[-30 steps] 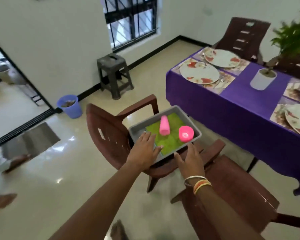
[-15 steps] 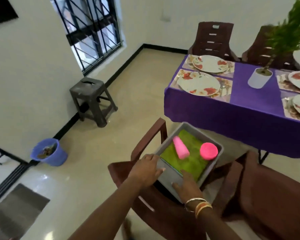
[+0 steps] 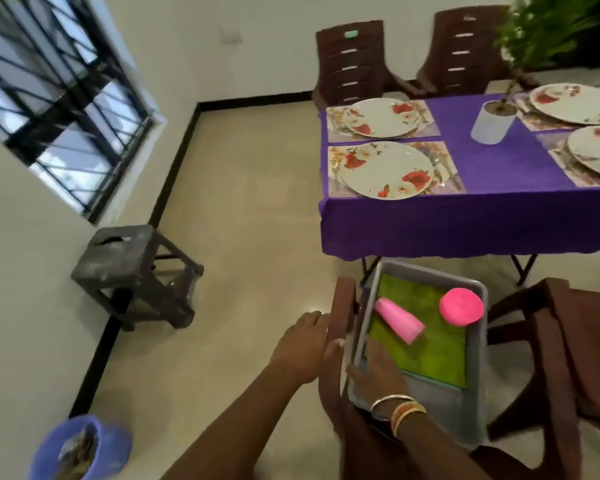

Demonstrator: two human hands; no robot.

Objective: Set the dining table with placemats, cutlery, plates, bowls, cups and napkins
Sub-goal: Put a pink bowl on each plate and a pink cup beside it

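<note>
A grey tray (image 3: 471, 424) rests on the seat of a brown chair (image 3: 342, 303). Inside it lie green napkins (image 3: 433, 337), a pink cup (image 3: 399, 319) on its side and a second pink cup (image 3: 460, 306) standing upside down. My right hand (image 3: 378, 374) is in the tray's near left corner, fingers stretched onto the edge of the napkins. My left hand (image 3: 303, 344) is outside the tray, against the chair's armrest, holding nothing. The purple table (image 3: 482, 216) behind carries floral placemats (image 3: 444, 157), plates (image 3: 387, 169) and cutlery (image 3: 445, 171).
A white plant pot (image 3: 492, 121) stands mid-table. A second brown chair (image 3: 575, 358) is right of the tray, two more (image 3: 352, 64) behind the table. A dark stool (image 3: 132, 268) and a blue bin (image 3: 80, 448) sit along the left wall.
My left hand came off the tray's near edge and now sits left of it by the armrest. My right hand moved into the tray onto the napkins. The view swung right.
</note>
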